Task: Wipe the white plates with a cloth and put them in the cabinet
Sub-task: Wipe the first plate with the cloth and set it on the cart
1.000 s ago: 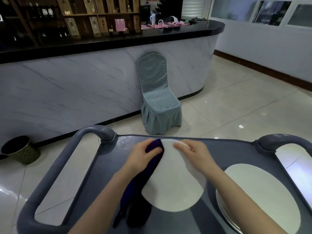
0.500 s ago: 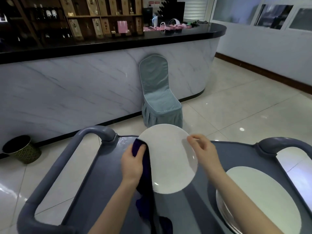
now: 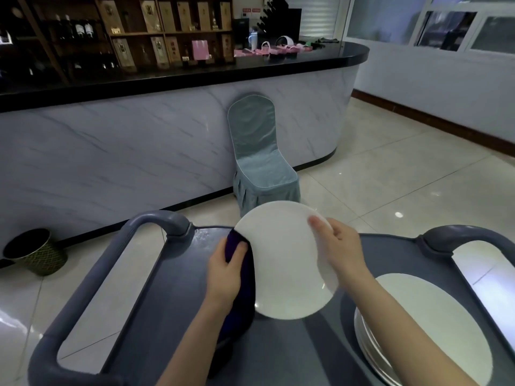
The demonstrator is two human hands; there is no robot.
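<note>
- Your left hand (image 3: 224, 270) grips the dark blue cloth (image 3: 246, 291), fingers curled round it and thumb laid on top.
- The cloth is pressed against the left edge of the white plate (image 3: 284, 263); its loose end hangs down beside your wrist towards the cart (image 3: 172, 296).
- Your right hand (image 3: 338, 250) clamps the plate at its right rim, thumb across the near face; the other fingers are hidden behind the plate.
- The plate is held off the cart's top tray, between both hands, tilted with its far edge raised and its face towards you.
- A stack of white plates (image 3: 457, 324) lies on the right side of the tray, partly under your right forearm and apart from the held plate.
- The cart's grey left handle (image 3: 106, 274) runs along the tray's left side.
- Beyond the cart, a chair in a pale blue cover (image 3: 260, 160) stands against the marble-fronted bar counter (image 3: 125, 151).
- A dark bin (image 3: 34, 252) stands on the tiled floor at the left, near the counter's base.
</note>
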